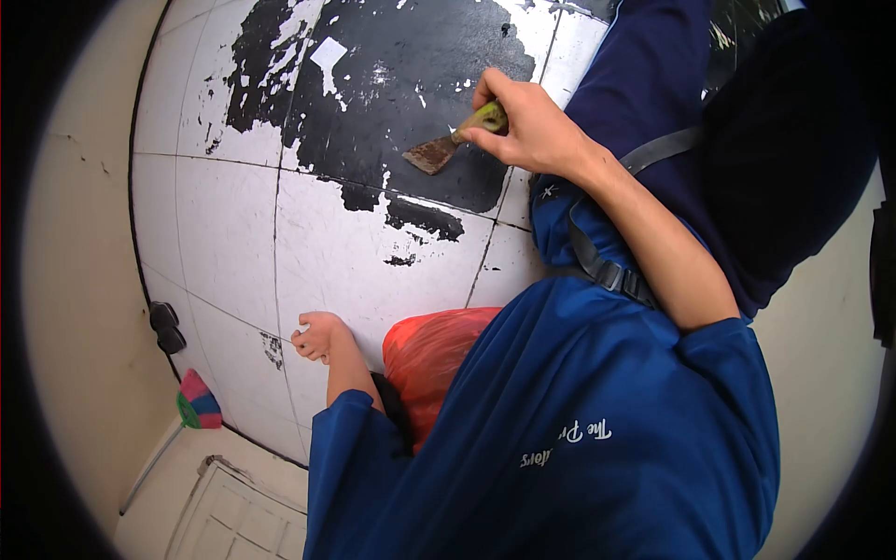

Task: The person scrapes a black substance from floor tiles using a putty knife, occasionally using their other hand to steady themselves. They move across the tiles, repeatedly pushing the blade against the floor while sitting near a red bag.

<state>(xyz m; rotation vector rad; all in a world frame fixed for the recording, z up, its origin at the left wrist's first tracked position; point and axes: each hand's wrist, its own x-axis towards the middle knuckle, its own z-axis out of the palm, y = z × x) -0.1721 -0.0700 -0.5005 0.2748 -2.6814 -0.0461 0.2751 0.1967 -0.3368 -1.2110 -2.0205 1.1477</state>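
My right hand (537,126) is closed round the handle of a scraper (431,155), whose rusty, wide blade lies against a black patch (401,103) on the tiled floor. The handle is yellow-green and partly covered by my fingers. Ragged white areas and flakes break up the black coating. Away to the lower left, my left hand (322,338) is just above or on the white floor tiles (224,224), its fingers loosely bent and apart, with nothing visible in them. Beside that arm is a red, wrinkled plastic thing (434,359), partly hidden by my blue shirt.
A broom (199,401) with pink, blue and green on its head leans by the wall at lower left. Dark footwear (166,327) lies along the wall edge. A pale panelled door (238,513) is at the bottom. My legs (644,84) extend to the upper right.
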